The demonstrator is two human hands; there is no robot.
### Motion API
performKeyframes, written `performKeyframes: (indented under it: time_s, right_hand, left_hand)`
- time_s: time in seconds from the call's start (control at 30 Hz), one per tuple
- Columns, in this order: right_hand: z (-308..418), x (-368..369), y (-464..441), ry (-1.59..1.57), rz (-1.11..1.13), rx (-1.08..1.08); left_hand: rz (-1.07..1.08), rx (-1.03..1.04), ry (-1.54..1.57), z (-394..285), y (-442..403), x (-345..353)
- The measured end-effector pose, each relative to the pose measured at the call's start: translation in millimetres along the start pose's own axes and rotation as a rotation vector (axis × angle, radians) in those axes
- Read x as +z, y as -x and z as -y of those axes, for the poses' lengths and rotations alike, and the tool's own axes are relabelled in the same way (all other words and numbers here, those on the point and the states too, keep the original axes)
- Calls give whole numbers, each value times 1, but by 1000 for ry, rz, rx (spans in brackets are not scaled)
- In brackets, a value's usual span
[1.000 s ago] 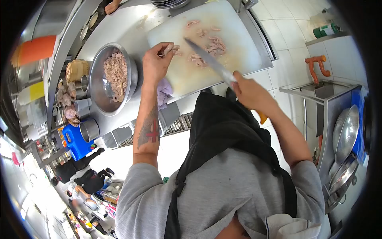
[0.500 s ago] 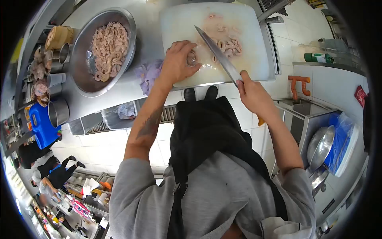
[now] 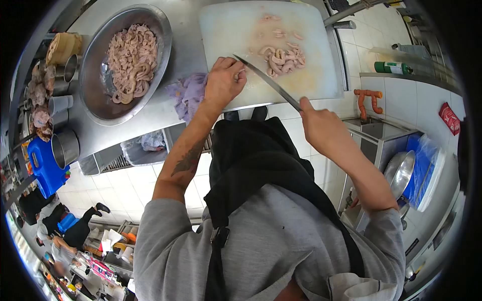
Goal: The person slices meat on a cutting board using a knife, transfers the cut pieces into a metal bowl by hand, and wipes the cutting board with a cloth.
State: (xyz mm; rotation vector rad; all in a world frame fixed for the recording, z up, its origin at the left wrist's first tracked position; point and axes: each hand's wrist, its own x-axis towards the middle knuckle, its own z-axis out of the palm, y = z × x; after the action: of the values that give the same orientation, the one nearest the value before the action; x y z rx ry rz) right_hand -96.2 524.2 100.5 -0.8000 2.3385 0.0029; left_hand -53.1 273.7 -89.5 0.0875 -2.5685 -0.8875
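Observation:
My right hand (image 3: pixel 321 124) grips a long knife (image 3: pixel 273 84), its blade pointing up and left over the white cutting board (image 3: pixel 311 30). The knife tip is close to the fingers of my left hand (image 3: pixel 226 83). That hand is closed at the board's lower left, and what its fingers hold is mostly hidden. Pale pieces of meat (image 3: pixel 283 60) lie in a pile to the right of the blade, with smaller bits above them. Left of the board, a large metal bowl (image 3: pixel 93 95) holds many cut pieces of the same meat.
A purple cloth (image 3: pixel 191 94) lies between bowl and board on the metal counter (image 3: pixel 108 135). Metal pots (image 3: pixel 65 148) and a blue jug (image 3: pixel 47 168) stand at the far left. Two people (image 3: pixel 75 228) are in the background at the lower left. A metal sink unit (image 3: pixel 376 131) stands at right.
My left hand has gone from spread around a piece at the board's edge to closed fingers. The knife has come nearer to it, and the meat pile looks larger.

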Motion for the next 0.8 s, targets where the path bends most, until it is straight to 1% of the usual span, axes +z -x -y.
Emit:
performKeyframes:
  time_s: [0.1, 0.17, 0.23, 0.3, 0.4, 0.47, 0.5, 0.57, 0.67, 0.7, 0.73, 0.77, 0.8]
  right_hand:
    - [-3, 6, -3, -5, 34, -20]
    - [-13, 40, -27, -45, -26, -87]
    - [-9, 67, -58, -135, -90, -118]
    - [-3, 92, -99, -176, -259, -216]
    - [19, 76, -124, -223, -194, -166]
    - [12, 82, -134, -232, -237, -177]
    - [12, 78, -131, -234, -273, -194]
    - [6, 66, -122, -256, -295, -177]
    - [6, 34, -85, -295, -289, -127]
    - [6, 28, -74, -307, -283, -93]
    - [5, 27, -66, -313, -286, -85]
    - [3, 25, -60, -262, -229, -92]
    - [2, 24, -54, -210, -172, -99]
  left_hand:
    - [-11, -1, 27, -1, 1, -1]
    - [44, -6, 1, -2, 2, -2]
    - [43, -3, 11, 0, 3, -1]
    - [25, 12, 13, 2, -1, 1]
    - [27, 64, -20, 0, 4, -4]
    - [-5, 44, 17, -3, 7, -2]
    - [-2, 61, 16, -8, 8, -4]
    - [-58, -86, 55, -13, 7, -12]
    - [-81, -92, -8, -22, 12, -24]
    - [-72, -85, -7, -21, 14, -24]
    - [-25, -28, -50, -19, 13, -23]
    - [20, 28, -94, -18, 11, -21]
    - [24, 33, -91, -17, 9, -18]
